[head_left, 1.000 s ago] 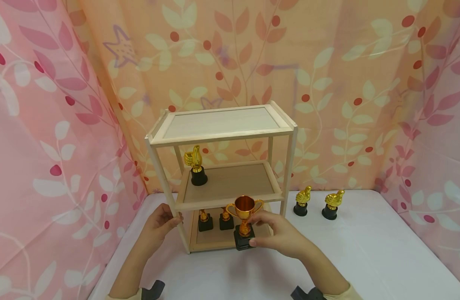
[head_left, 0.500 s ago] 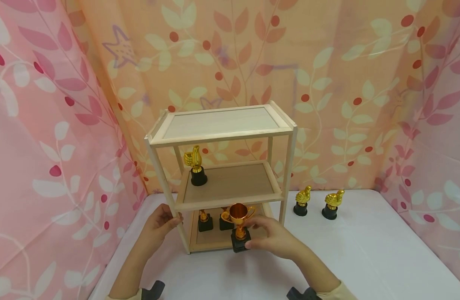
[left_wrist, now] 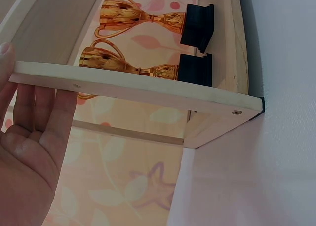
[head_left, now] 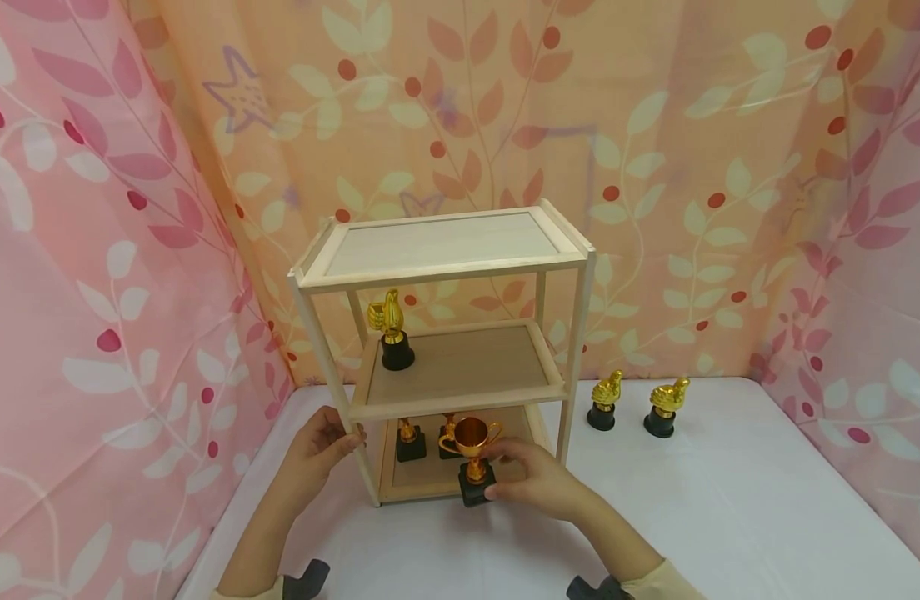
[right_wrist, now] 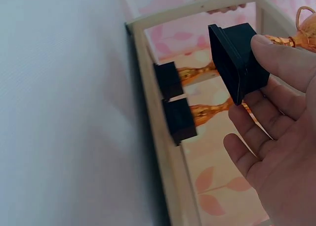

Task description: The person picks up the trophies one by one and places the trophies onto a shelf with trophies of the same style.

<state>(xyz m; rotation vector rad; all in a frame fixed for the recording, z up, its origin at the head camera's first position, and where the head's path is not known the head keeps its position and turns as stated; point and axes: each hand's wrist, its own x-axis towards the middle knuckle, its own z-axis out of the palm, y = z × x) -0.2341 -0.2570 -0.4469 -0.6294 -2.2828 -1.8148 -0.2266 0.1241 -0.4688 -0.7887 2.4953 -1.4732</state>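
Note:
My right hand (head_left: 537, 481) pinches a gold trophy cup (head_left: 472, 438) by its black base (right_wrist: 242, 58), thumb on one side and fingers on the other. The cup is upright in front of the bottom shelf, its base overlapping the shelf's front edge in the head view. My left hand (head_left: 321, 450) grips the left front post (left_wrist: 133, 85) of a small wooden shelf rack (head_left: 460, 268), fingers behind it and thumb in front. Two more trophy cups stand on the bottom shelf, their black bases (right_wrist: 180, 118) showing in the right wrist view; the middle shelf hides their tops in the head view.
A gold thumbs-up trophy (head_left: 391, 329) stands on the middle shelf at the left. Two similar thumbs-up trophies, one nearer (head_left: 604, 400) the rack and one farther right (head_left: 664, 407), stand on the white table (head_left: 730, 508). Floral curtains (head_left: 655, 167) enclose the back and sides.
My right hand has carried the trophy cup left and slightly down, along the front of the bottom shelf. The left hand stays on the post.

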